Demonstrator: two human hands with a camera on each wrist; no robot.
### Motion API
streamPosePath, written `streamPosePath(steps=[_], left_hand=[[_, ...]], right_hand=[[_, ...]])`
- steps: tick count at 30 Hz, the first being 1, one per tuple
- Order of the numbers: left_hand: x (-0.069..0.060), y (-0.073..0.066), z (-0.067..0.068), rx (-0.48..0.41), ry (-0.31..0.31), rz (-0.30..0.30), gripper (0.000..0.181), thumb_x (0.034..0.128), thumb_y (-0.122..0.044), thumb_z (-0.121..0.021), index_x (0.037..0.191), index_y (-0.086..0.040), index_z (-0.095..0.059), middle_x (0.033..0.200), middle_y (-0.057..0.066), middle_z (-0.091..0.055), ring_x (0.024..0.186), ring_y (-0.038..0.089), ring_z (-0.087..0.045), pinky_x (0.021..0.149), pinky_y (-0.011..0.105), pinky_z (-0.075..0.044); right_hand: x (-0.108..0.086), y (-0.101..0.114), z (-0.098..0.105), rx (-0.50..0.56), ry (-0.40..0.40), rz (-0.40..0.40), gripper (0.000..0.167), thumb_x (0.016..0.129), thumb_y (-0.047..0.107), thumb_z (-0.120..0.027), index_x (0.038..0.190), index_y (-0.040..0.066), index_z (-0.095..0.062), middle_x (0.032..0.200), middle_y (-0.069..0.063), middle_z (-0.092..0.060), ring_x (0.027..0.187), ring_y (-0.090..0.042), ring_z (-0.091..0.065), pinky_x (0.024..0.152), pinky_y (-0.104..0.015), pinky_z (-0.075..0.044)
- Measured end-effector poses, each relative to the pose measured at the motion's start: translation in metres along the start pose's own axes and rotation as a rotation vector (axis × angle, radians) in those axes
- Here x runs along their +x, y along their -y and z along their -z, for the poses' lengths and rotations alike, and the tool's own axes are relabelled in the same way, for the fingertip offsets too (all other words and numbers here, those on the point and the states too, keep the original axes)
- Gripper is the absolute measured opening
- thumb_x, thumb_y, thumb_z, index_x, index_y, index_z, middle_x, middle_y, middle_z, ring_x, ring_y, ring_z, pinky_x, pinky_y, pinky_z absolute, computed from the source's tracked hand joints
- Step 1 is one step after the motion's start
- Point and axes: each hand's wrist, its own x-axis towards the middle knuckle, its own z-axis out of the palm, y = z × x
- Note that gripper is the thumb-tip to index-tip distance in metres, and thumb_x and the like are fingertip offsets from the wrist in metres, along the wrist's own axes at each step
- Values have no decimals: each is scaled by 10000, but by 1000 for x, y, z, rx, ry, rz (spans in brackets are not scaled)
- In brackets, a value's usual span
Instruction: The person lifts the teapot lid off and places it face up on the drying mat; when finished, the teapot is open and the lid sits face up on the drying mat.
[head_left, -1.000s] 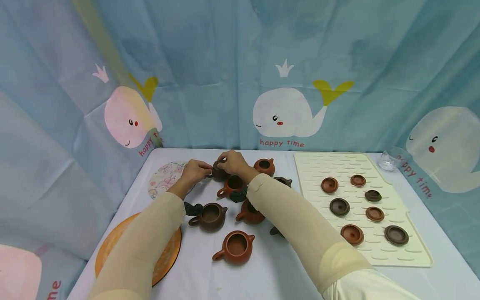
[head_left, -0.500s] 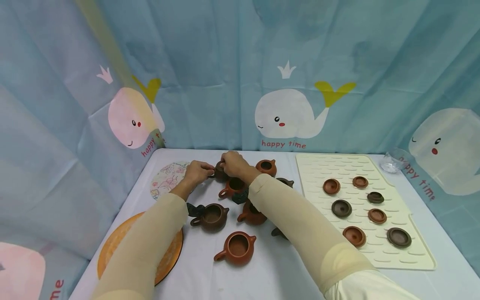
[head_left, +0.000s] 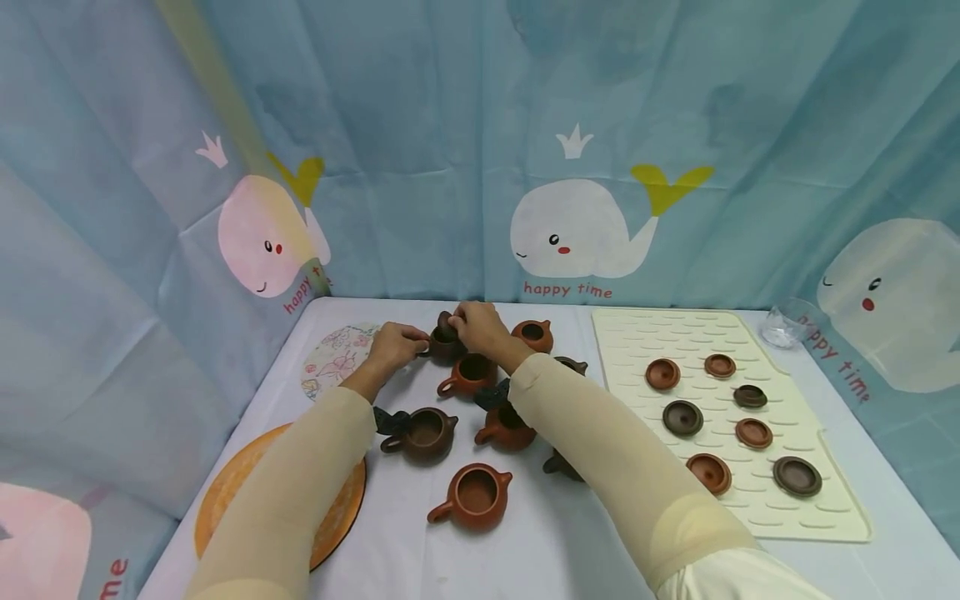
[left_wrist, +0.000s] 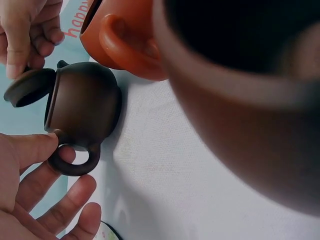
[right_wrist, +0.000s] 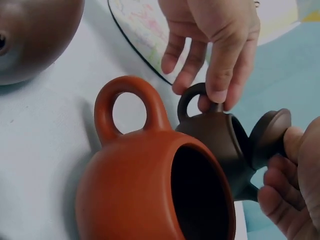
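Note:
My left hand (head_left: pixel 396 343) pinches the handle of a small dark brown teapot (left_wrist: pixel 87 102) near the far edge of the table. A round dark lid (right_wrist: pixel 270 137) is gripped by my right hand (head_left: pixel 486 332); it stands tilted at the pot's mouth, which is uncovered. In both wrist views the lid's edge lies close to the rim; whether they touch I cannot tell. Just in front stands a lidless red-brown teapot (right_wrist: pixel 125 195), its handle to the left. A larger brown teapot (head_left: pixel 425 435) sits nearer me, below the left hand.
Several lidless teapots, including a red-brown one (head_left: pixel 474 497) and another (head_left: pixel 532 335), surround my hands. A cream mat (head_left: pixel 637 333) on the right bears several lids. At left are an orange round board (head_left: pixel 225 492) and a floral disc (head_left: pixel 333 367). A clear bowl (head_left: pixel 782 329) stands at back right.
The lid has come up off the dark teapot's mouth and tilted, held in my right hand, which has shifted slightly right. My left hand stays at the handle.

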Motion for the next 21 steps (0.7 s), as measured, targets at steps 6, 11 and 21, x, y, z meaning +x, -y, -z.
streamPosePath(steps=[6,11,21], left_hand=[[0,-1,1,-3,4,0,165,912,-141,-672,1036,-67,-753,972,90,-699,756,191,-619,606,300,-456],[-1,-1,-1,4,0,3,157,903,-142,-683,1021,-73,-759,946,83,-703,743,187,-622,601,294,-452],[0,-1,-2,9,-3,8,163,909,-149,-675,1027,-73,-757,928,81,-704,757,200,-639,605,296,-461]], right_hand=[[-5,-2,0,150,-25,-85,165,955,244,-619,903,106,-693,799,9,-639,725,-154,-578,633,-280,-468],[-7,-4,-2,470,-28,-148,215,913,177,-642,1120,121,-662,822,-45,-666,702,-181,-635,639,-296,-513],[-11,2,6,1161,78,-323,433,979,26,-465,1325,240,-611,895,-131,-546,645,-211,-558,658,-345,-552]])
